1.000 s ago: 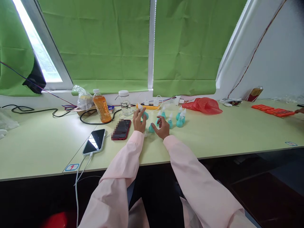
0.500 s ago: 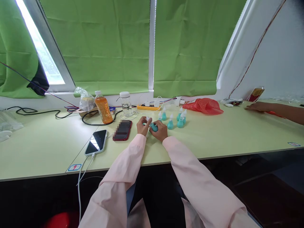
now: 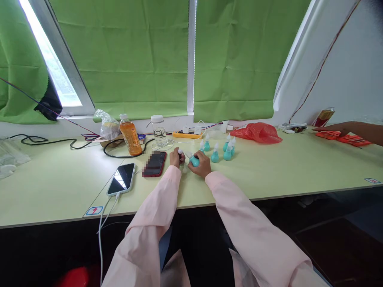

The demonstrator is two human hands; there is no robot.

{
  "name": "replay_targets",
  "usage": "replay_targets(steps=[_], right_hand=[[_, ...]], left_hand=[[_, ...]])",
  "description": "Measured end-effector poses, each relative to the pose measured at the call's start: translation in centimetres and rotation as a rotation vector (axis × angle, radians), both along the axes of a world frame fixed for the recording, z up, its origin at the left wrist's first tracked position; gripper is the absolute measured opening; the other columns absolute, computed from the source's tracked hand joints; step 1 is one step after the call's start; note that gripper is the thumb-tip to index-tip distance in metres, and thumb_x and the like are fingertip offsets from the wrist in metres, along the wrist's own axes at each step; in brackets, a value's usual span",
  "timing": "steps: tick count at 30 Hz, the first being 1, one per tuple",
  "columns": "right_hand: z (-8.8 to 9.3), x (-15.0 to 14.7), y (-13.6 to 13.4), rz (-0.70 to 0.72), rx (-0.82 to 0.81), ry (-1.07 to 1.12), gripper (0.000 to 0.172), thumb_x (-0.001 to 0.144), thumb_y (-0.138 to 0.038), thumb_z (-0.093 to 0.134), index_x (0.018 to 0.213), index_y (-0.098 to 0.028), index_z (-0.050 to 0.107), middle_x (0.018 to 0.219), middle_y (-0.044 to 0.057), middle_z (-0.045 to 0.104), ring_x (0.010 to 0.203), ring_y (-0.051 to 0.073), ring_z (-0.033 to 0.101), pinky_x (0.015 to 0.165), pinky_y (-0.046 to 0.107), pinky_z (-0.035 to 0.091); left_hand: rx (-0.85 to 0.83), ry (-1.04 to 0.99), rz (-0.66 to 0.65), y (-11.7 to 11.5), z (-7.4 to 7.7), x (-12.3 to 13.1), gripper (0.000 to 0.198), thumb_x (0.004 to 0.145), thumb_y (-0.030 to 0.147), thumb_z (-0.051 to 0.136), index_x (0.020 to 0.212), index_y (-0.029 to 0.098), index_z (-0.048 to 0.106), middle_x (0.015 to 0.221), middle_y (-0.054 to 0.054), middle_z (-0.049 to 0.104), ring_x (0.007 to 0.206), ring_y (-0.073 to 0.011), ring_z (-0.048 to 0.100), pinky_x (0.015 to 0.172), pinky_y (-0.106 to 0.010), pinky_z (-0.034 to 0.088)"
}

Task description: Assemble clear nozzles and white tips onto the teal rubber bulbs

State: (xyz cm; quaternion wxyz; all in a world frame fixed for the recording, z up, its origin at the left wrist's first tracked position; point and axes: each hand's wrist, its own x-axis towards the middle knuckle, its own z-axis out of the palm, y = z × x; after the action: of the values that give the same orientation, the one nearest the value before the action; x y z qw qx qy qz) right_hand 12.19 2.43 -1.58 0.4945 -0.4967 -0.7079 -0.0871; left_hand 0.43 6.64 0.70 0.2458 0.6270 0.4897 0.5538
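Observation:
My right hand (image 3: 204, 164) is closed round a teal squeeze bulb (image 3: 194, 161), whose clear nozzle points up and left. Just left of it, my left hand (image 3: 175, 158) has its fingers closed on a small white cap (image 3: 180, 151), held apart from the nozzle. A small translucent piece (image 3: 184, 170) shows faintly on the table below, between the hands. Beyond my right hand stand several similar teal bulbs with pale pointed tops, among them a front bulb (image 3: 214, 156).
To the left lie a dark red phone (image 3: 154, 164) and a charging white phone (image 3: 121, 178). Behind stand an orange drink bottle (image 3: 131, 135), a clear jar (image 3: 158, 131) and a yellow power strip (image 3: 187, 135). A red plastic bag (image 3: 259, 133) lies right; another person's arm (image 3: 356, 129) reaches over orange-red packets (image 3: 354, 140).
My left hand has moved left, away from the bulb's nozzle, with the white cap in its fingers. My right hand stays put. The other person's hand has shifted, showing orange-red packets.

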Motion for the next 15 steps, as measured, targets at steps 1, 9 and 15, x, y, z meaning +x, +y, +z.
replay_targets(steps=[1, 9, 15], right_hand=[[0.1, 0.1, 0.0, -0.006, 0.0, 0.014, 0.015, 0.059, -0.028, 0.046, 0.07, -0.019, 0.046, 0.07, 0.003, 0.049, 0.067, 0.015, 0.046, 0.06, 0.026, 0.037], [0.3, 0.6, 0.7, -0.043, -0.036, 0.116, 0.011, 0.064, -0.027, 0.041, 0.07, -0.019, 0.045, 0.069, 0.003, 0.049, 0.067, 0.016, 0.046, 0.064, 0.027, 0.037], [0.2, 0.8, 0.8, 0.001, -0.088, 0.156, 0.012, 0.065, -0.025, 0.038, 0.068, -0.018, 0.047, 0.068, 0.003, 0.051, 0.067, 0.016, 0.047, 0.064, 0.027, 0.037]], left_hand=[[0.021, 0.034, 0.023, -0.1, 0.1, -0.3, 0.046, 0.081, 0.036, 0.019, 0.044, 0.018, 0.039, 0.042, 0.0, 0.041, 0.04, -0.0104, 0.041, 0.043, -0.024, 0.034], [0.168, 0.412, 0.1, -0.6, -0.4, -0.8, 0.028, 0.072, 0.041, 0.05, 0.055, 0.021, 0.06, 0.085, -0.008, 0.051, 0.096, -0.0262, 0.035, 0.079, -0.037, 0.032], [0.147, 0.56, 0.121, -0.4, -1.2, -0.4, 0.023, 0.075, 0.032, 0.048, 0.064, 0.022, 0.065, 0.094, -0.009, 0.047, 0.095, -0.0292, 0.032, 0.075, -0.044, 0.03]])
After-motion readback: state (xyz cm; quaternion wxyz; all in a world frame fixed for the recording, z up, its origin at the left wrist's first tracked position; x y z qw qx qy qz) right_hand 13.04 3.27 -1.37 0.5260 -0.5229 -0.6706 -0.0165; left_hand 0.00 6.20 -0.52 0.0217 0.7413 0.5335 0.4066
